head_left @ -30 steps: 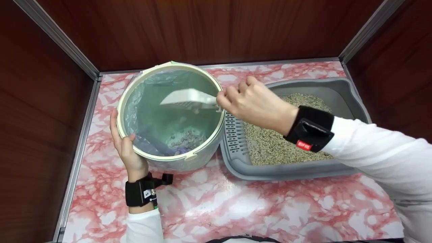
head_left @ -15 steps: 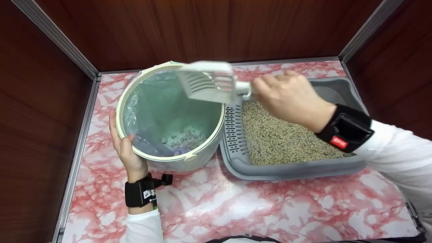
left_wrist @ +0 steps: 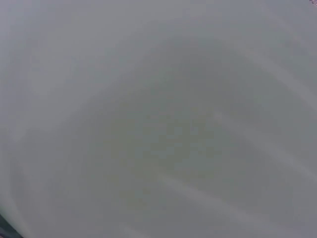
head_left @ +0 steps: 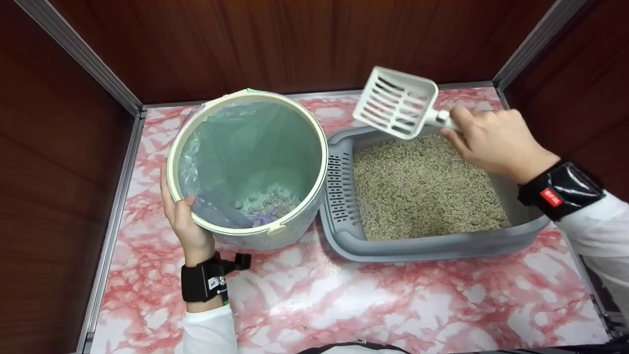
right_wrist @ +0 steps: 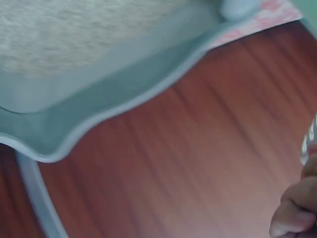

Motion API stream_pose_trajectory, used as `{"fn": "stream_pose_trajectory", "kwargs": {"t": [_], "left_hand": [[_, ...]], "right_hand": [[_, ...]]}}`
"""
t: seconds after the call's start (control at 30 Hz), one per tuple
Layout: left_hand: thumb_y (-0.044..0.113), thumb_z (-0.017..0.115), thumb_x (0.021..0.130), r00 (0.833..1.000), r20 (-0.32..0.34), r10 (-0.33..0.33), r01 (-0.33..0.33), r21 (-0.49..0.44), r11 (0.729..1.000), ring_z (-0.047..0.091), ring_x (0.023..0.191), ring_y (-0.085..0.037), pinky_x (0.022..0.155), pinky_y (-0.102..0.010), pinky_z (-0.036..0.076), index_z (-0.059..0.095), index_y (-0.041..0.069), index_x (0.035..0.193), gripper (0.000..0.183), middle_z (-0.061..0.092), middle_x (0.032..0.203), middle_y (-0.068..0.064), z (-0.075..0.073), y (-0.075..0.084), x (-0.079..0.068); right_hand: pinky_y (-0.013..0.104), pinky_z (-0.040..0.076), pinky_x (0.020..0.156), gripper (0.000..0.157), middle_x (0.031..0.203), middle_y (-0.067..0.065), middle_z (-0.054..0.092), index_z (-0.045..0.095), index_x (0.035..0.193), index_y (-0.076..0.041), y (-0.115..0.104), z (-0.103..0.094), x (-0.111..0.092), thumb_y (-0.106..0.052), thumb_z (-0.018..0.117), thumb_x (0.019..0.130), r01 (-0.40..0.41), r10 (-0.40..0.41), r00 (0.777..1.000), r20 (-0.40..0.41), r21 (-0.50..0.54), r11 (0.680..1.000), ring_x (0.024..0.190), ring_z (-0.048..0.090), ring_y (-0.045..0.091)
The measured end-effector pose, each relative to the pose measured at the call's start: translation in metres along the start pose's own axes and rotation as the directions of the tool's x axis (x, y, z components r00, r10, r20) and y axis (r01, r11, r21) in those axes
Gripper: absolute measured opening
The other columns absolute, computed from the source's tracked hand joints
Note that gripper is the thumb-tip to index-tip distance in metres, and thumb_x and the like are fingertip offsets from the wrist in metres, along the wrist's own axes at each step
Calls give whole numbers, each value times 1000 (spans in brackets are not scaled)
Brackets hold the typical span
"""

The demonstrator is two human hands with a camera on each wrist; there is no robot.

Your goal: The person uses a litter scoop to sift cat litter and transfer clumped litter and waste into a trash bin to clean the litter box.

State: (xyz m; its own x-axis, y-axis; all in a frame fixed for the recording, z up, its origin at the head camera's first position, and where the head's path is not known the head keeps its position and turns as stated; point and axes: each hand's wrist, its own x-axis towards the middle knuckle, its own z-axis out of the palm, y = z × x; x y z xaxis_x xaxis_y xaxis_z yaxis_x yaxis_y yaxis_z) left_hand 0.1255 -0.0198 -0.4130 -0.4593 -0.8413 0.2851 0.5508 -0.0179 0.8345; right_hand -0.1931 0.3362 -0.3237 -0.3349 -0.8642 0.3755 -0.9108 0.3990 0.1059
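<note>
A white slotted litter scoop (head_left: 395, 102) hangs over the back of the grey litter box (head_left: 422, 248), its slotted pan pointing left with nothing seen on it. My right hand (head_left: 501, 142) grips its handle; in the right wrist view, curled fingers (right_wrist: 297, 208) show at the lower right edge. My left hand (head_left: 189, 226) holds the near left side of a round bin (head_left: 272, 239), thumb at its cream rim and fingers along the outer wall. Inside the bin, a clear bag liner (head_left: 211, 204) holds several greyish clumps (head_left: 275, 202). The left wrist view is filled by a blurred pale surface.
Tan pellet litter (head_left: 417, 187) covers the litter box floor. The box stands directly right of the bin, on a red-and-white marbled table (head_left: 304, 305). Dark wood panels (head_left: 255, 44) with metal edging enclose the back and both sides.
My right hand has drawn the scoop out of the bin's mouth, up and right over the litter box, turning its pan upright. My left hand and the bin stay put.
</note>
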Motion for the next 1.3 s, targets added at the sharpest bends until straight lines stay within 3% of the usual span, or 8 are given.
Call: {"fn": "stream_pose_trajectory", "kwargs": {"t": [0.27,0.4,0.6,0.87,1.1,1.17,1.3], "left_hand": [[-8,24,75,1000,7,-15,15,31,999,30,139,-22,106,-44,32,24,12,150,77,30,152,-5,-1,0,0],[-9,24,76,1000,13,-19,18,43,999,30,139,-21,106,-43,32,24,13,150,77,30,152,-4,-1,1,0],[-9,24,76,1000,19,-15,15,38,999,30,139,-22,107,-49,29,24,13,150,77,30,152,-5,-1,1,1],[-10,23,77,1000,15,-15,14,34,999,30,139,-22,108,-51,28,25,13,150,76,29,152,-4,-2,0,1],[-9,24,77,1000,6,-16,15,52,999,30,139,-21,109,-49,28,26,13,150,76,30,152,-4,-3,0,0],[-9,25,77,1000,6,-16,16,54,998,30,139,-21,109,-49,28,26,13,150,76,29,152,-4,-2,0,0],[-10,25,78,1000,8,-25,25,57,998,30,139,-20,108,-49,29,26,14,150,76,29,153,-3,-2,1,-1]], "right_hand": [[32,28,36,27,49,-2,39,46,83,-7,21,44,-35,-32,55,92,-58,49,969,244,29,998,40,38,17],[35,34,36,28,49,0,42,50,86,-7,26,65,-46,-34,55,91,-73,61,944,324,24,997,41,42,20],[34,37,36,26,50,-2,42,49,80,-9,31,95,-61,-31,56,91,-27,-10,921,388,88,996,41,41,16],[43,45,44,21,62,4,52,47,84,-10,35,120,-63,-27,57,91,-70,-7,819,573,113,991,50,50,23],[56,47,57,19,76,18,63,54,89,-7,31,132,-60,-24,61,88,-124,81,726,683,13,992,64,59,38],[57,48,57,14,76,19,63,54,88,-5,31,135,-60,-17,60,88,-135,92,708,700,6,991,65,60,39],[57,49,56,10,82,23,63,57,93,0,31,137,-59,-7,59,85,-181,106,697,709,32,983,70,61,42]]}}
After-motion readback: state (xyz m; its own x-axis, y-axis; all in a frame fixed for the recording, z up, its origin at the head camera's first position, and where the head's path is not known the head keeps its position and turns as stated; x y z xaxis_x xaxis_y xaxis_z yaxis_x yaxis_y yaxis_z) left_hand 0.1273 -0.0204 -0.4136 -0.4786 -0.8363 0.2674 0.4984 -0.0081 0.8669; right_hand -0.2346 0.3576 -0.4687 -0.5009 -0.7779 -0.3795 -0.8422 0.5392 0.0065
